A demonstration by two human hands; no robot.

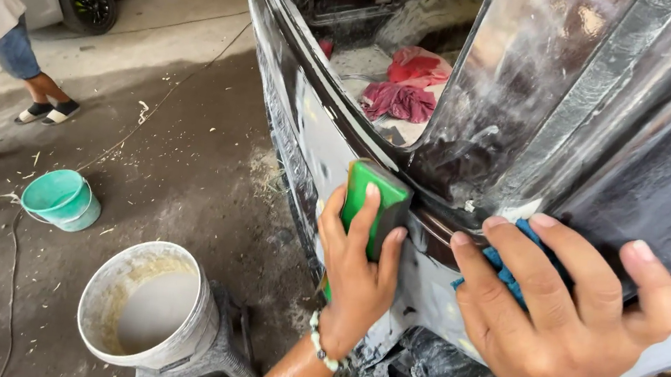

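2 hands on wet car panel [434,286]: left hand [359,272] gripping green block [375,202], right hand [570,328] flat on blue cloth [508,274].

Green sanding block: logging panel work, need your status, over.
Left hand grips green sanding block flat on the car panel. Right hand presses blue cloth beside it. Nothing between them.

Soft daylight, wet-panel glare, sharp focus

Wet, glossy black car panel [617,121] streaked with pale sanding residue.
Smooth green block [375,193], blue cloth [513,270], dull plastic bucket [150,311] (crusted inside), rough dusty concrete floor [184,170].
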